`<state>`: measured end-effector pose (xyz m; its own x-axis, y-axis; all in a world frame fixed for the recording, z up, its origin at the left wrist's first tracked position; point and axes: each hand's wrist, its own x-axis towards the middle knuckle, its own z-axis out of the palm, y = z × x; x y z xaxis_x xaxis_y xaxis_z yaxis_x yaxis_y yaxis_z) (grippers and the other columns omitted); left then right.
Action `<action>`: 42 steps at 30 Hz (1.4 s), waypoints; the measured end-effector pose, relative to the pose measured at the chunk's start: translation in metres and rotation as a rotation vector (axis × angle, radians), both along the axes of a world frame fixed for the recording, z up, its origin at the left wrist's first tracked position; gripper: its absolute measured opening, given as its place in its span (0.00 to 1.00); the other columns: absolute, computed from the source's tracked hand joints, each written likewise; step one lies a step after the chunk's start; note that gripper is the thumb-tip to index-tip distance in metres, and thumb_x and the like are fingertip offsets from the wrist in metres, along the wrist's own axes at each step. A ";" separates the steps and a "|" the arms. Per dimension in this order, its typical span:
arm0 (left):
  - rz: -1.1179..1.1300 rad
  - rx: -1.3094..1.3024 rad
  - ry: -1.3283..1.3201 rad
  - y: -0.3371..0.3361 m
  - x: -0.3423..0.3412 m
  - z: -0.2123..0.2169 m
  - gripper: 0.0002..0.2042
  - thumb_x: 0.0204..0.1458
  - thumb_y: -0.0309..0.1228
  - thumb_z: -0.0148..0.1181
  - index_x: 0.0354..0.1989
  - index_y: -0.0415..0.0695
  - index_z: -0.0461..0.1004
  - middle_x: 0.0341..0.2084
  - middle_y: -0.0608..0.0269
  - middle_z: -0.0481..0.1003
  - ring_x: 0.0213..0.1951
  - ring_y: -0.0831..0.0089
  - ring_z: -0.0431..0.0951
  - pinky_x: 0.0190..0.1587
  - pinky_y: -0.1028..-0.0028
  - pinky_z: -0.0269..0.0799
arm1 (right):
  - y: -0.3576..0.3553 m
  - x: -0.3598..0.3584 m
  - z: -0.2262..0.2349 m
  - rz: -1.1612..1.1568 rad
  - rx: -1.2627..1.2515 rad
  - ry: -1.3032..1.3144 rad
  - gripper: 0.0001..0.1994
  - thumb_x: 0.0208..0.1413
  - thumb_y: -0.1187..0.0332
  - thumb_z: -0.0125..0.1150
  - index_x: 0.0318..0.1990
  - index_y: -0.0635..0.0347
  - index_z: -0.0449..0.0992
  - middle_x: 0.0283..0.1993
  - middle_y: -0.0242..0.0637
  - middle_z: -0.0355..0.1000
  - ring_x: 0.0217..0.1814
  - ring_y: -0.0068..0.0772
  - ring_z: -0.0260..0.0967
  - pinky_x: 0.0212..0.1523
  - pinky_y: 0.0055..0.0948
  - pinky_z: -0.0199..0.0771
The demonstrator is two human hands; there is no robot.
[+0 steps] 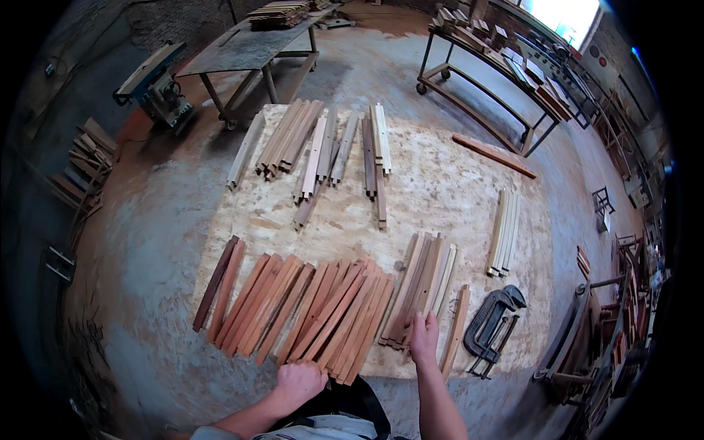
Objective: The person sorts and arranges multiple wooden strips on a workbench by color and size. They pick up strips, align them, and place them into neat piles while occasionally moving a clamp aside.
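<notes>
My right hand (pixel 423 339) is closed around the near end of a brown wooden strip (pixel 434 282), at the right side of a bundle of brown and pale strips (pixel 408 290). Fingers curled, my left hand (pixel 301 381) rests against the near ends of a wide row of reddish wooden strips (pixel 275 297); whatever lies inside its grip is hidden. Some reddish strips cross over others at the right of that row. Beside my right hand lies a single light reddish strip (pixel 456 330), and farther right a dark C-clamp (pixel 493 326).
Everything lies on a pale, stained wooden board (pixel 308 227). Across its far part are several grey-brown notched strips (pixel 290 136); pale strips (pixel 504 231) and a long reddish bar (pixel 495 155) lie right. Beyond stand a metal table (pixel 246 51), a wheeled rack (pixel 484 95) and a machine (pixel 155 88).
</notes>
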<state>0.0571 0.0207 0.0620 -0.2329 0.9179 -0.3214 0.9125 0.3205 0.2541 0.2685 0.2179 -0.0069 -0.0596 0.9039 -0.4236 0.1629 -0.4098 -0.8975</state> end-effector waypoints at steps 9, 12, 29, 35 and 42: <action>-0.017 -0.102 0.017 0.036 -0.052 0.013 0.27 0.53 0.57 0.59 0.18 0.43 0.80 0.14 0.55 0.77 0.18 0.62 0.80 0.20 0.62 0.75 | 0.017 -0.014 -0.004 -0.010 0.049 -0.146 0.07 0.67 0.67 0.47 0.38 0.59 0.66 0.27 0.32 0.68 0.22 0.23 0.66 0.23 0.24 0.68; 0.154 0.168 -0.048 0.093 -0.117 -0.003 0.21 0.54 0.48 0.59 0.22 0.40 0.77 0.19 0.48 0.76 0.24 0.49 0.79 0.27 0.56 0.75 | 0.014 -0.004 -0.029 -0.017 0.129 -0.277 0.09 0.66 0.66 0.50 0.43 0.63 0.69 0.28 0.36 0.72 0.26 0.28 0.70 0.30 0.30 0.72; 0.390 0.183 -0.040 0.359 -0.233 -0.056 0.23 0.52 0.44 0.62 0.47 0.36 0.73 0.49 0.43 0.72 0.48 0.47 0.77 0.49 0.55 0.74 | 0.013 -0.019 -0.020 -0.211 0.002 -0.155 0.06 0.65 0.70 0.47 0.43 0.62 0.68 0.29 0.34 0.70 0.26 0.24 0.68 0.28 0.25 0.69; 0.538 0.194 -0.691 0.358 -0.263 -0.076 0.17 0.54 0.36 0.59 0.45 0.35 0.73 0.33 0.53 0.76 0.37 0.59 0.81 0.41 0.63 0.78 | 0.015 -0.031 0.000 -0.252 -0.074 -0.148 0.07 0.66 0.69 0.47 0.47 0.61 0.67 0.30 0.35 0.71 0.24 0.23 0.69 0.25 0.23 0.70; 0.581 0.126 -1.392 0.306 -0.240 -0.058 0.08 0.58 0.25 0.49 0.42 0.36 0.72 0.32 0.60 0.76 0.34 0.69 0.81 0.34 0.72 0.78 | 0.012 -0.014 -0.029 -0.195 -0.007 -0.186 0.07 0.67 0.66 0.46 0.46 0.59 0.66 0.28 0.36 0.70 0.19 0.24 0.67 0.18 0.24 0.71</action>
